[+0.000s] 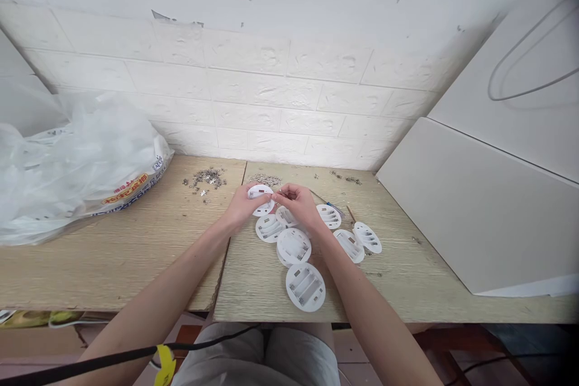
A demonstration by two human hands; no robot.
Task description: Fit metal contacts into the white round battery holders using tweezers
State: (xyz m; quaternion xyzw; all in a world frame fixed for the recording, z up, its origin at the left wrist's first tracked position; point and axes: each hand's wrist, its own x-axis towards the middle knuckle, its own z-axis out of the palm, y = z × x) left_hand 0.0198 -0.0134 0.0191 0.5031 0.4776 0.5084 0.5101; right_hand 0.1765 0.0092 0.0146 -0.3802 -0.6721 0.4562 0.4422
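Note:
My left hand [239, 207] grips a round white plastic battery holder [260, 192] tilted up above the table. The fingers of my right hand [296, 204] are pinched together at that holder's right edge; whatever is between them is too small to make out. Under and around my hands lie several more white battery holders, one close to the table's front edge [306, 287], a stacked pair [294, 245] behind it, and others beyond my right forearm [348, 246]. Small metal contact pieces [265, 180] are heaped just behind the held holder.
Another pile of metal pieces [209, 178] lies to the left, and a few more [346, 177] near the wall. A thin tool with a blue part [332, 204] rests behind the holders. A full plastic bag [90, 163] stands at left, a white panel [474, 211] at right.

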